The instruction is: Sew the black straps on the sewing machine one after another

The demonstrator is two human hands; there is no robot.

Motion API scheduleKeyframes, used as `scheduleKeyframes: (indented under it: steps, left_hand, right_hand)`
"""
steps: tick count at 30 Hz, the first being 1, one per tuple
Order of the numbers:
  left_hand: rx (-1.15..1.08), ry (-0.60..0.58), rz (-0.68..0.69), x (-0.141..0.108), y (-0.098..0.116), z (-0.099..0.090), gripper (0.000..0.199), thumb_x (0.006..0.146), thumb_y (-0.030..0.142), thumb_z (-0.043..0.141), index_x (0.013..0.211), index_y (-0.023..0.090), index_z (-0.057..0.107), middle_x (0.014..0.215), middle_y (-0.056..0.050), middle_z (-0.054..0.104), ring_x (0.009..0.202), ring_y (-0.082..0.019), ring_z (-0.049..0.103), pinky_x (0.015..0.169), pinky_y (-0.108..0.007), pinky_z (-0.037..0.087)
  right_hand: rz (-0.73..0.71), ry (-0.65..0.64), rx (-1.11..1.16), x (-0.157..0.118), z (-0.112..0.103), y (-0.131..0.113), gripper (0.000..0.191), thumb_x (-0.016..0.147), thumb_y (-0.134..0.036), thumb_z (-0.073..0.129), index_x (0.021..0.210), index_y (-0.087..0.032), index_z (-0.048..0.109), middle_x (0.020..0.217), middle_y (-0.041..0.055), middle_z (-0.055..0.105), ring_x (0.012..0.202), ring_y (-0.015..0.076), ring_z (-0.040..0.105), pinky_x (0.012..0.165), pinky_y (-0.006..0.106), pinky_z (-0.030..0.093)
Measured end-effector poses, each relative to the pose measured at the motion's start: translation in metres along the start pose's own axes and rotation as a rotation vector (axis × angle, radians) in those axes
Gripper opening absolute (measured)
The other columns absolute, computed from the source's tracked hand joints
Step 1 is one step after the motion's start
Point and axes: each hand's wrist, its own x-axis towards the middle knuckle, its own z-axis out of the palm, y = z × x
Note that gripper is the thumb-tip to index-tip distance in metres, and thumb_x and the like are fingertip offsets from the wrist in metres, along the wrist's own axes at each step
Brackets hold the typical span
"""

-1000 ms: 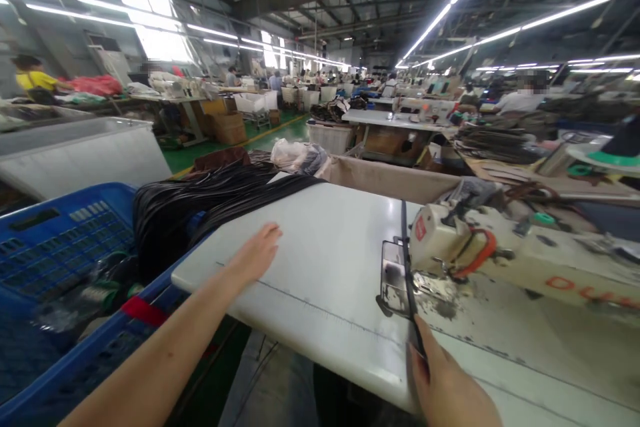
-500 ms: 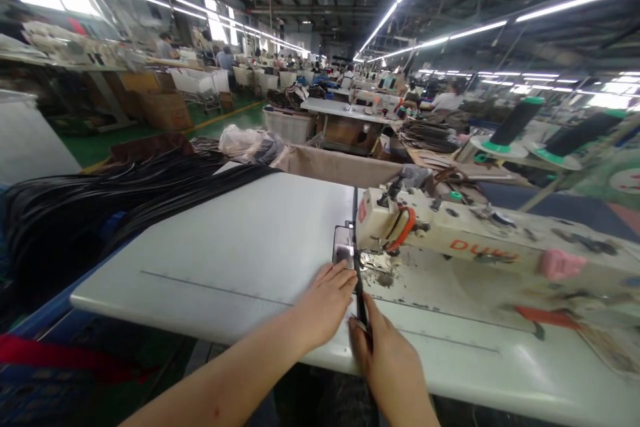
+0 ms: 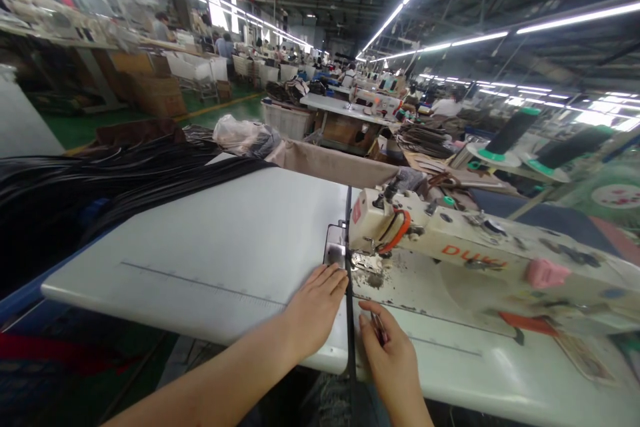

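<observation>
between left hand [image 3: 317, 303], laid flat, and right hand [image 3: 390, 347], gripping small object [image 3: 380, 329], black strip [image 3: 351, 323]

Head view — close, facing forward and down across white tabletop [image 3: 215, 227]

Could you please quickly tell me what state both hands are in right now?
Left hand: open, palm down beside the black strip, no grip visible.
Right hand: closed on a small object, too hidden to identify.
</observation>
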Motion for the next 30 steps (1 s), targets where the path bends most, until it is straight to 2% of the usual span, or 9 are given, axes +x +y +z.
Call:
scheduleKeyframes:
  steps: [8,22,26,30]
  left_hand:
    - [-0.019,-0.027,0.006,0.0018,0.0012,-0.0069,0.049,0.101,0.018,0.041,0.149,0.012,0.052,0.157,-0.009,0.054,0.151,-0.024,0.043,0.128,-0.036,0.02]
    - [0.013,0.013,0.018,0.0042,0.0035,-0.0093,0.045,0.105,0.024,0.039,0.145,0.01,0.053,0.154,-0.01,0.057,0.146,-0.025,0.048,0.125,-0.036,0.024]
    - [0.013,0.017,0.012,0.0042,0.0036,-0.0083,0.044,0.108,0.025,0.034,0.144,0.011,0.055,0.153,-0.009,0.058,0.145,-0.023,0.048,0.125,-0.037,0.024]
    - [-0.009,-0.004,0.012,0.0035,0.001,-0.0073,0.045,0.104,0.022,0.041,0.145,0.011,0.054,0.155,-0.01,0.056,0.147,-0.023,0.046,0.126,-0.036,0.024]
  right_hand:
    - [0.02,0.013,-0.002,-0.0007,-0.0023,-0.0017,0.042,0.086,-0.056,0.062,0.098,-0.019,0.076,0.071,0.001,0.069,0.061,0.0181,0.058,0.061,0.027,0.048]
    - [0.023,-0.008,-0.049,0.0019,-0.0025,0.0004,0.044,0.086,-0.061,0.061,0.092,-0.02,0.075,0.062,-0.002,0.06,0.059,0.0178,0.054,0.058,0.027,0.044]
    - [-0.005,-0.006,-0.052,0.003,-0.0018,0.0019,0.045,0.085,-0.063,0.061,0.091,-0.02,0.076,0.065,-0.0004,0.065,0.059,0.0183,0.056,0.059,0.028,0.046]
    - [-0.036,0.001,-0.043,0.003,-0.0014,0.0072,0.042,0.086,-0.06,0.063,0.091,-0.02,0.076,0.069,0.0009,0.068,0.061,0.0187,0.058,0.062,0.028,0.048]
